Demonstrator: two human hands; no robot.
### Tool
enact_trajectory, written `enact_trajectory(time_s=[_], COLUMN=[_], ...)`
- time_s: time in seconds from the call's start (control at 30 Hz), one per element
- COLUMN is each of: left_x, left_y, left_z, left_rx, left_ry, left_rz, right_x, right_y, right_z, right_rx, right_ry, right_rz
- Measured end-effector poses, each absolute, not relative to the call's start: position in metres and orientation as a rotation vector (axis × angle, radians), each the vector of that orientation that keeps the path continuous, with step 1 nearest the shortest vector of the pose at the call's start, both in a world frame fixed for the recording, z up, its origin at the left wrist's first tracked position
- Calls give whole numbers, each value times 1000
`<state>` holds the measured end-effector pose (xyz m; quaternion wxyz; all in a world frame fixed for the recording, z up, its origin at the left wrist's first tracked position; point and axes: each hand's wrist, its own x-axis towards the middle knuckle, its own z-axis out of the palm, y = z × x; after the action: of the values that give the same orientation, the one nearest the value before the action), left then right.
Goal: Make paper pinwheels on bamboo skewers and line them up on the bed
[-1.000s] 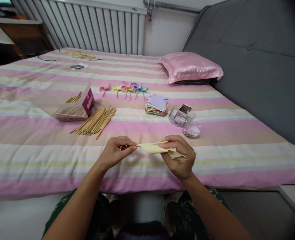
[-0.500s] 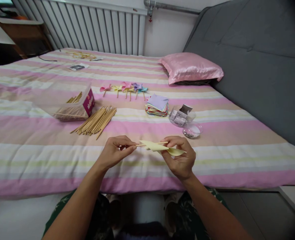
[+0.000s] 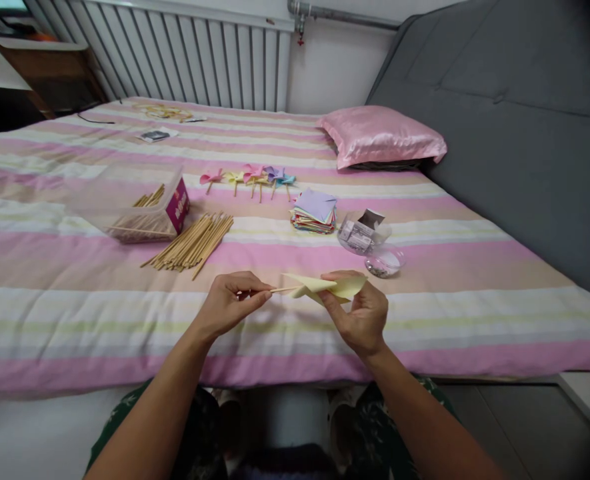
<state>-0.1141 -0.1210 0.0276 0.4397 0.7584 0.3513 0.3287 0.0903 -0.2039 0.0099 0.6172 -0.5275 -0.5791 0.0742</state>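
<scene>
Several small pastel paper pinwheels on wooden sticks (image 3: 253,173) lie assembled just above the centre of the frame; a stack of multicoloured paper squares (image 3: 315,205), right of centre, and a fanned heap of thin tan wooden sticks (image 3: 195,243), left of centre, look unused. A pale yellow folded-paper pinwheel (image 3: 313,283) is held at lower centre, apparently nearly complete (any pin is hidden). Its blades flare in smooth curls, tilted. The left hand (image 3: 235,301) pinches its slender wooden stick (image 3: 283,289); the right hand (image 3: 359,321) grasps the paper blades.
</scene>
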Motion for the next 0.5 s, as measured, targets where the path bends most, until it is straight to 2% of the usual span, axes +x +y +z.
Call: enact_trajectory(time_s=[0.5], left_x=[-112], left_y=[-121], left_z=[26], left_rx=[1932], left_ry=[894], left_rz=[830], right_x=[91], right_y=[-202], right_z=[4], right_rx=[-1374], right_ry=[-1289], right_rz=[72])
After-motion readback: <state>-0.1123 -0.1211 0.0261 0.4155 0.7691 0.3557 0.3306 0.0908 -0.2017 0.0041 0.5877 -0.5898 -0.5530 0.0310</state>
